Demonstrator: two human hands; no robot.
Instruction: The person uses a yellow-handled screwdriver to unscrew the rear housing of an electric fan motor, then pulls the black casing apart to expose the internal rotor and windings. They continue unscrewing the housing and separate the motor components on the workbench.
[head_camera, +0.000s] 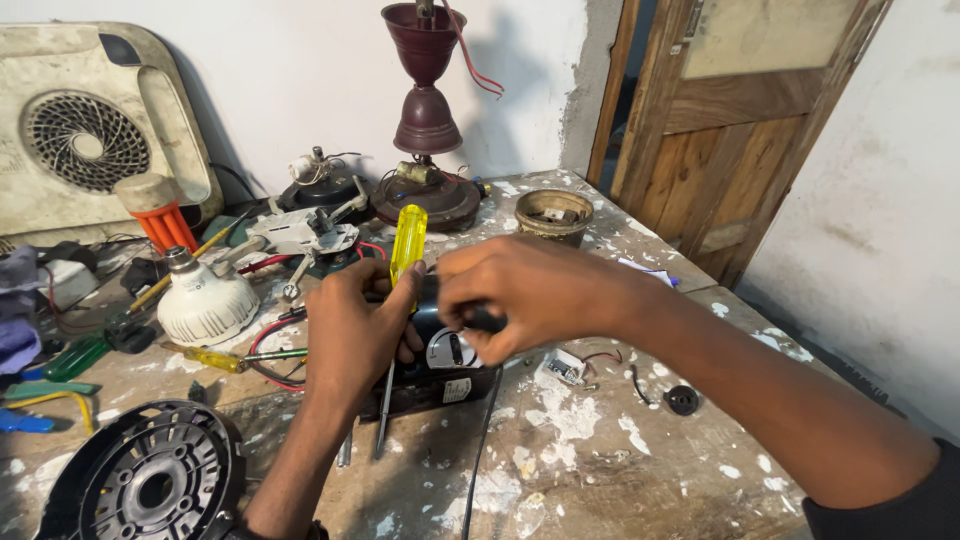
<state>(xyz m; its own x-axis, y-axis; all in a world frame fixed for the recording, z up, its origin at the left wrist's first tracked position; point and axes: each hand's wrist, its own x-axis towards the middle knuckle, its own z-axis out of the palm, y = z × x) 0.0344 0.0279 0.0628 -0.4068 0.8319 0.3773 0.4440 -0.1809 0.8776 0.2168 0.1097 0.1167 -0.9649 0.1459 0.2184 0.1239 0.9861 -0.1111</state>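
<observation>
**Two hands on a small black device at a cluttered repair table**

Two bare hands meet over a paint-spattered wooden table that stands against a white plastered wall, with a wooden door at the right behind it. The table top is scuffed and blotched with white. At its back stand a dark red fan housing, a small round pot and a cream fan casing leaning on the wall. To the left lie a white bulb, an orange-based lamp part and a second yellow-handled screwdriver. A black round motor cover sits at the near left corner, and a small black disc lies to the right.

The left hand comes up from the lower edge, wrist bent, fingers curled around the yellow handle of a screwdriver held upright, its shaft running down to the table; the same hand presses against the left side of the black device. The right hand reaches in from the lower right, forearm long across the table, fingers closed in a pinch on the top of the black device above its white dial. The device rests on the table's middle, between both hands.
</observation>
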